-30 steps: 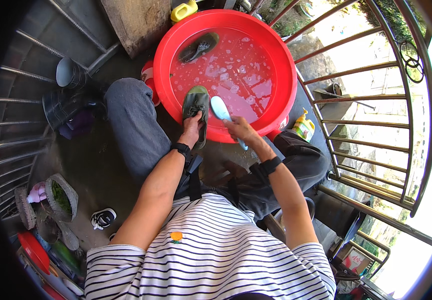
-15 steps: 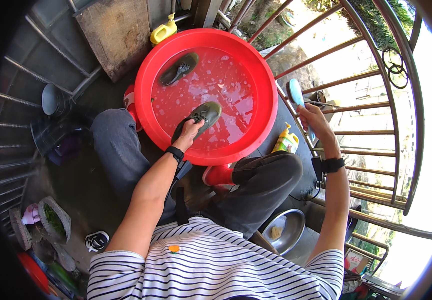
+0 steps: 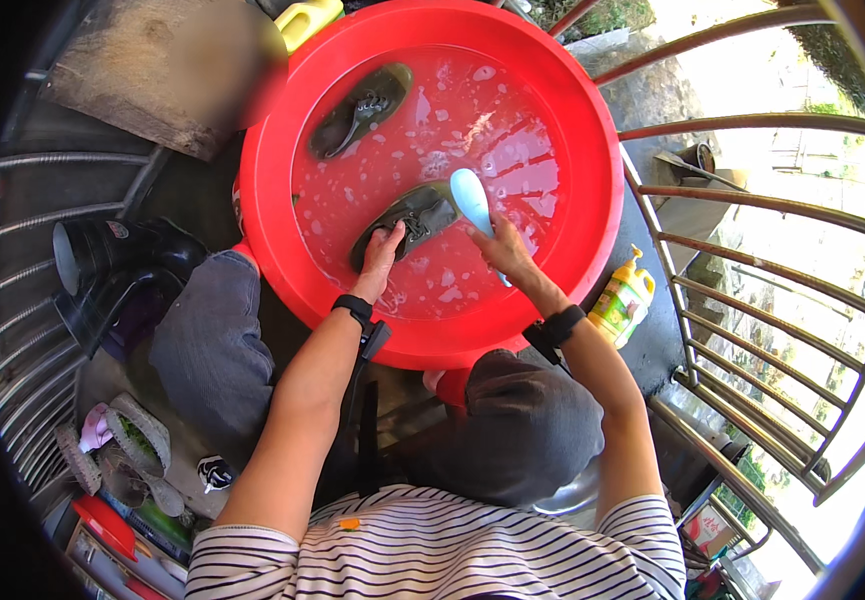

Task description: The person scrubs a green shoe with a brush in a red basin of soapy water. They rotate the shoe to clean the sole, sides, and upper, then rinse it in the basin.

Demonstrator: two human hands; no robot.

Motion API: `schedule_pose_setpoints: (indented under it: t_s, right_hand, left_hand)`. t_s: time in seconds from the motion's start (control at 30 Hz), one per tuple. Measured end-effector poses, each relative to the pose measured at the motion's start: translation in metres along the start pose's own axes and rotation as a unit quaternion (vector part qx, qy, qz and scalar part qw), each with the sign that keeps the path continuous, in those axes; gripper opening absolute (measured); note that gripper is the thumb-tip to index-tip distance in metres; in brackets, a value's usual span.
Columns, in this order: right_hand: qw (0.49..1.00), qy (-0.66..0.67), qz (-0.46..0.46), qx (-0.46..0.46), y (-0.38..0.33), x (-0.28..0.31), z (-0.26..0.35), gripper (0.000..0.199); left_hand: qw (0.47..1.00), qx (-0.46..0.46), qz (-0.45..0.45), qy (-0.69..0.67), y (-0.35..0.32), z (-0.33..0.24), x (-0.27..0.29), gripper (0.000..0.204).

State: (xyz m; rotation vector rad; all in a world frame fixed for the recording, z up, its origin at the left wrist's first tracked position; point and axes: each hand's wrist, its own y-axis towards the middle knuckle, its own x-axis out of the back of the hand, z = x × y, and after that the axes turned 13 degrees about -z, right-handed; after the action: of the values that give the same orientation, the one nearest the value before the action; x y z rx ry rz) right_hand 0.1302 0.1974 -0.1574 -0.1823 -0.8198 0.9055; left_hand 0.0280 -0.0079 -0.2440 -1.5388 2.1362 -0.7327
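Note:
A large red basin (image 3: 592, 120) of soapy water stands in front of me. My left hand (image 3: 382, 257) grips a dark green lace-up shoe (image 3: 414, 222) by its heel end, partly in the water. In my right hand (image 3: 508, 250) is a light blue scrub brush (image 3: 470, 197), held close beside the shoe's toe. Whether the bristles touch the shoe is hidden. A second dark green shoe (image 3: 362, 108) floats or rests at the basin's far left.
A yellow pump bottle (image 3: 624, 298) stands right of the basin, by a metal railing (image 3: 767, 200). Another yellow jug (image 3: 304, 22) and a wooden board (image 3: 142, 75) are at the far left. Black rubber boots (image 3: 122, 265) lie left of my knee.
My right hand has brought the brush from beside the railing over the basin, next to the shoe. The left hand's shoe has turned and sits lower. The view has shifted closer.

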Motion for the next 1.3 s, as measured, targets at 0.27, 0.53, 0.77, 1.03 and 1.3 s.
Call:
schedule_pose_setpoints:
  t_s: [0.27, 0.53, 0.77, 1.03, 1.3]
  right_hand:
    - [0.967, -0.236, -0.046, 0.085, 0.049, -0.065, 0.011, 0.076]
    - [0.909, -0.381, -0.068, 0.154, 0.076, -0.097, -0.010, 0.032]
    - [0.924, -0.368, -0.019, 0.103, 0.108, -0.077, 0.000, 0.045]
    - [0.970, -0.237, 0.054, 0.030, 0.108, -0.041, -0.013, 0.055]
    - [0.977, -0.102, 0.086, -0.167, 0.072, -0.049, -0.068, 0.037]
  left_hand:
    - [0.926, 0.021, -0.073, 0.370, 0.046, 0.027, -0.009, 0.046]
    - [0.798, -0.082, -0.157, 0.575, 0.027, 0.026, -0.034, 0.045]
    - [0.865, -0.114, 0.035, 0.488, 0.025, -0.007, 0.003, 0.035]
    - [0.814, -0.272, 0.048, 0.511, 0.023, -0.014, 0.029, 0.027]
    - [0.798, -0.263, 0.090, 0.535, 0.032, -0.022, 0.028, 0.024]
